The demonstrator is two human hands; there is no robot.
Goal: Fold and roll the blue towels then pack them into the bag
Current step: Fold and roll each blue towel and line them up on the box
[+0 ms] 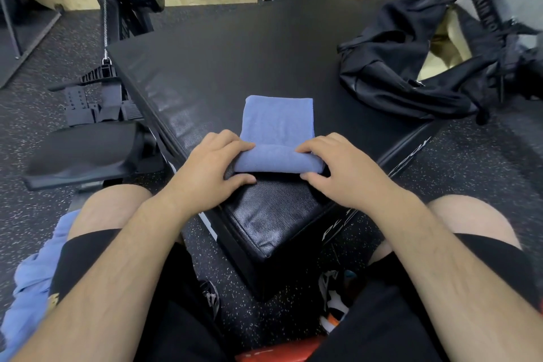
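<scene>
While the towel (277, 120) lies half-rolled on the bench (220, 47), I see the left grip (205, 167) and right grip (343, 170) each pinching its rolled near end; the bag (396, 73) sits far right.

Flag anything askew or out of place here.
Nothing spilled or damaged. The black bag lies slumped at the far right corner of the padded box, partly hanging over its edge. A crumpled blue cloth sits off the box by the left thigh. The blue towel, gripped by the left hand and right hand, looks evenly rolled.
</scene>
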